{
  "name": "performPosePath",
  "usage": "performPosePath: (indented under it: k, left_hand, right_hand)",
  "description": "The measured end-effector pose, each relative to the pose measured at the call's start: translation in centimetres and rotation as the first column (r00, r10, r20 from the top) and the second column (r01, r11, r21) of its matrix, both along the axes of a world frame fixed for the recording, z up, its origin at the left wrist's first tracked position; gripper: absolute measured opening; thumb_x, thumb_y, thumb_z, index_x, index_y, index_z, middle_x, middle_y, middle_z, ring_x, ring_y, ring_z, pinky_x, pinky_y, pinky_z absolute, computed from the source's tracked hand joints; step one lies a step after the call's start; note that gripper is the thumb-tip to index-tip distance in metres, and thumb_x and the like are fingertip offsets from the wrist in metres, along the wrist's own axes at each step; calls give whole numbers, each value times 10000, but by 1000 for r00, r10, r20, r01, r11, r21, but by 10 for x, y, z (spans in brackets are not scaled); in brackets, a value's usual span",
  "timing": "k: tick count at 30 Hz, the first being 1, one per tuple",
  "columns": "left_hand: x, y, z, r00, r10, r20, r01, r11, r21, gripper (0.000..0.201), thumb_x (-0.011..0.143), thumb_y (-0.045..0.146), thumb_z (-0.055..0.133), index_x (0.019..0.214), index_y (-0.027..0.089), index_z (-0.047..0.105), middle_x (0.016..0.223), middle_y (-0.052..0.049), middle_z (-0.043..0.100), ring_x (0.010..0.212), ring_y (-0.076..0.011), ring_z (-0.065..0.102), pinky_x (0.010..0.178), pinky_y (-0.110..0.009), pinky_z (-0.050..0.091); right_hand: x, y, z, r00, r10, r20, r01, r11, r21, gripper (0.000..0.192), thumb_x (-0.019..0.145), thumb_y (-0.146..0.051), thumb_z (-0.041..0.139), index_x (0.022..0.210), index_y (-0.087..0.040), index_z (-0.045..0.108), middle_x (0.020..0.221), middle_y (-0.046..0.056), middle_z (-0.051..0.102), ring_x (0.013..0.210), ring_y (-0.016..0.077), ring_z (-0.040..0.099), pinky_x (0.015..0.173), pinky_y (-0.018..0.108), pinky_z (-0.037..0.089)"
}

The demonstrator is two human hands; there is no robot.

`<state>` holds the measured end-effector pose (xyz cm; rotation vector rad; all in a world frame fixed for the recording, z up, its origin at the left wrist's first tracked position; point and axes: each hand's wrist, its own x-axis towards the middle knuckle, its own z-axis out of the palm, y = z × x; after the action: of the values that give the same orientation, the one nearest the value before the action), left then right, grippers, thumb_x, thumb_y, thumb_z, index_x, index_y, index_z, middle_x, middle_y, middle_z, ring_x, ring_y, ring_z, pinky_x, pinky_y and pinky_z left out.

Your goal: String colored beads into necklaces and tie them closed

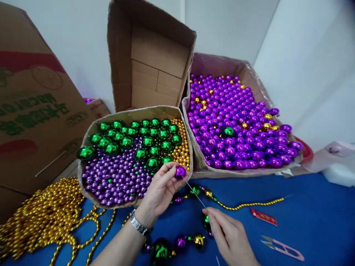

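My left hand [159, 190], with a metal watch on the wrist, pinches a shiny purple bead [180, 172] between thumb and fingers at the front edge of a cardboard box [133, 113]. My right hand [226, 232] grips a long thin needle [194, 192] whose tip points into that bead. A partly strung strand of green, purple and gold beads [194, 240] lies on the blue table under both hands. A thin gold bead string [249, 204] trails off to the right.
The near box holds green balls [144, 138], small purple beads [116, 177] and small gold beads [183, 147]. A second box [249, 74] is full of purple beads [233, 125]. A gold bead pile [47, 214] lies at left. Thread snips [281, 247] and a red packet [263, 217] lie at right.
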<state>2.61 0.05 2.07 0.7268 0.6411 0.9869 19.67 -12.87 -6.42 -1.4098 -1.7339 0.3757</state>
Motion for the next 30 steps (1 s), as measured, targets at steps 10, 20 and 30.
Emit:
performPosePath:
  k: [10, 20, 30]
  left_hand:
    - [-1, -5, 2, 998, 43, -34, -42, 999, 35, 147, 820, 216, 626, 948, 183, 562, 969, -33, 655, 951, -190, 638, 962, -428, 457]
    - [2, -17, -6, 978, 105, -178, -66, 975, 212, 247, 780, 208, 672, 996, 192, 554, 1054, -63, 624, 986, -192, 596, 868, -354, 500]
    - [7, -38, -31, 968, 6, -250, 50, 975, 218, 442, 765, 186, 693, 1154, 207, 483, 1140, -104, 602, 1044, -200, 569, 907, -344, 461]
  right_hand:
    - [0, 0, 0, 998, 6, 55, -5, 1000, -22, 233, 934, -179, 395, 1082, -219, 571, 959, 46, 713, 858, 171, 691, 767, 234, 547]
    - [-4, 3, 3, 998, 8, 60, -6, 999, -33, 245, 936, -180, 376, 1082, -223, 567, 945, 41, 714, 785, 162, 698, 689, 213, 544]
    - [-7, 5, -1, 998, -7, 64, 8, 1000, -6, 251, 945, -224, 368, 1052, -200, 594, 914, 65, 714, 792, 171, 694, 691, 216, 537]
